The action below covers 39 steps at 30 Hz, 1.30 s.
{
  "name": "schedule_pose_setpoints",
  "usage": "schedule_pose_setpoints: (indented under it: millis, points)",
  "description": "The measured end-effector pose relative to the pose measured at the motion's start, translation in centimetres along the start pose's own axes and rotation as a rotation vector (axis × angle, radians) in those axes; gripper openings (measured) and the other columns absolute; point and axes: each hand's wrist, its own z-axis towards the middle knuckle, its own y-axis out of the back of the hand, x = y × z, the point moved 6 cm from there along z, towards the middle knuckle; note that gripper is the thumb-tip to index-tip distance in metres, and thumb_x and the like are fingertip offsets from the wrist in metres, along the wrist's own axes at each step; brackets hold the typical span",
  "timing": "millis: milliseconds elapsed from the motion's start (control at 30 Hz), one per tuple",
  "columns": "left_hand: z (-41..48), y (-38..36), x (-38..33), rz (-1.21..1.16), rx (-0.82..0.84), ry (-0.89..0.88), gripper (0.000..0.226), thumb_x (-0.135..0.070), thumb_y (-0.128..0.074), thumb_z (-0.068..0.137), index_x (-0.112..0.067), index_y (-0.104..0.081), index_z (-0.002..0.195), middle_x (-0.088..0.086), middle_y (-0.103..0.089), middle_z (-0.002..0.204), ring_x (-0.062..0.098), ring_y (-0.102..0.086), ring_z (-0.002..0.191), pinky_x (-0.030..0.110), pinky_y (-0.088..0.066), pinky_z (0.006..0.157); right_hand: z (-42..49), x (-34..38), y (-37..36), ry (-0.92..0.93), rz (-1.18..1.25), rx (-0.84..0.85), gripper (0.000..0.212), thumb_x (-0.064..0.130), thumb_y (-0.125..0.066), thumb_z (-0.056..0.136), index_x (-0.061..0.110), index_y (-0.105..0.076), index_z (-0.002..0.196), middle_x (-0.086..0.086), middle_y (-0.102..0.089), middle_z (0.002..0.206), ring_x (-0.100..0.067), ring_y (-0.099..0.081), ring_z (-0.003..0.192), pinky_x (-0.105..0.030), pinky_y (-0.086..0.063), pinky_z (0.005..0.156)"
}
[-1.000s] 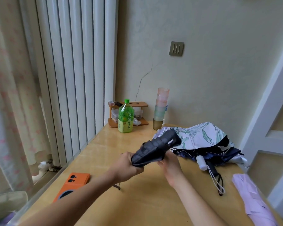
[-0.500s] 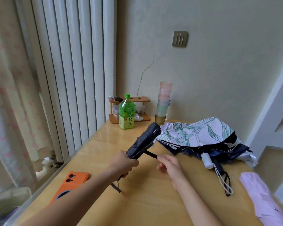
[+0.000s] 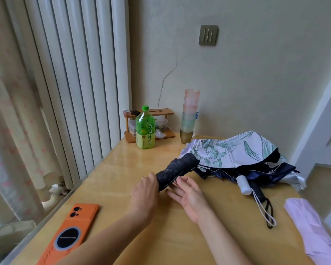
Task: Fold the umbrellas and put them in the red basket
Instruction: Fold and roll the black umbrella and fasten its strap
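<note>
Black fabric, rolled tight: the black umbrella point(image 3: 177, 172) sits in the middle of the surface point(image 3: 122, 169), lifted clear of it and tilted up toward the far right. The left hand point(image 3: 144, 194) has its fingers curled round the near end. The right hand point(image 3: 188, 197) lies beside it, palm up, with its fingers straight and spread, holding nothing. Their tips reach the roll's underside, though I cannot tell whether they touch. Nor can I tell whether the tie strap is fastened.

The roll's far tip hangs just over the edge of the floral umbrella point(image 3: 237, 150), which sprawls half-collapsed at the far right. A lilac umbrella point(image 3: 313, 232) lies at the near right edge. An orange phone point(image 3: 71, 232) rests near the left edge, and a green tea bottle point(image 3: 145, 131) and stacked cups point(image 3: 189, 115) stand by the far wall. The red basket is not in view.

The main risk, as I judge it, is the single grip at one end. If the strap is loose, the canopy could spring open once that hand relaxes. A careless swing could catch the tip in the floral umbrella's ribs and drag it. A sweeping left forearm might also nudge the phone off the edge.
</note>
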Motion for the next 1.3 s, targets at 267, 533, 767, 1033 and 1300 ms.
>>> schedule_pose_setpoints:
  millis: [267,533,767,1033,1300]
  points:
    - [-0.4,-1.4,-2.2,0.025,-0.258,-0.269,0.041,-0.040,-0.077,0.066,-0.014,-0.049,0.080,0.002,-0.050,0.059,0.025,-0.054,0.040,0.028,-0.032,0.042,0.9,0.7,1.0,0.092,-0.050,-0.109,0.020,0.007,-0.060,0.101,0.011,-0.050,0.084,-0.018,-0.072,0.099,-0.027,-0.072,0.094,-0.037,-0.062,0.078]
    - [-0.7,-1.2,-1.6,-0.188,-0.396,-0.234,0.048,-0.060,-0.034,0.097,-0.017,-0.052,0.090,0.000,-0.056,0.065,0.027,-0.060,0.048,0.034,-0.045,0.045,0.8,1.3,1.5,0.202,-0.221,-0.213,0.016,0.008,-0.066,0.098,0.004,-0.057,0.085,-0.016,-0.062,0.082,-0.024,-0.065,0.081,-0.033,-0.061,0.074]
    - [-0.5,-1.8,-1.4,-0.143,-0.397,-0.213,0.051,-0.061,-0.034,0.097,-0.016,-0.055,0.085,0.001,-0.051,0.059,0.028,-0.053,0.040,0.034,-0.039,0.039,0.7,1.2,1.3,0.282,-0.355,-0.203,0.027,0.004,-0.066,0.097,0.004,-0.051,0.074,0.008,-0.054,0.057,-0.007,-0.060,0.063,-0.030,-0.059,0.077]
    - [0.0,-2.0,-1.6,-0.080,-0.359,-0.180,0.050,-0.058,-0.032,0.097,-0.015,-0.053,0.080,0.001,-0.049,0.054,0.025,-0.052,0.034,0.029,-0.035,0.037,0.6,1.5,1.1,0.301,-0.398,-0.133,0.039,-0.007,-0.059,0.096,0.010,-0.044,0.065,0.001,-0.041,0.060,-0.009,-0.047,0.062,-0.032,-0.061,0.083]
    - [0.1,-2.2,-1.9,-0.075,-0.385,-0.198,0.049,-0.057,-0.032,0.097,-0.016,-0.053,0.081,0.001,-0.049,0.055,0.025,-0.053,0.035,0.031,-0.037,0.038,0.2,1.7,1.5,0.292,-0.357,-0.074,0.034,0.002,-0.064,0.098,0.009,-0.050,0.068,-0.001,-0.050,0.065,-0.013,-0.058,0.072,-0.041,-0.060,0.094]
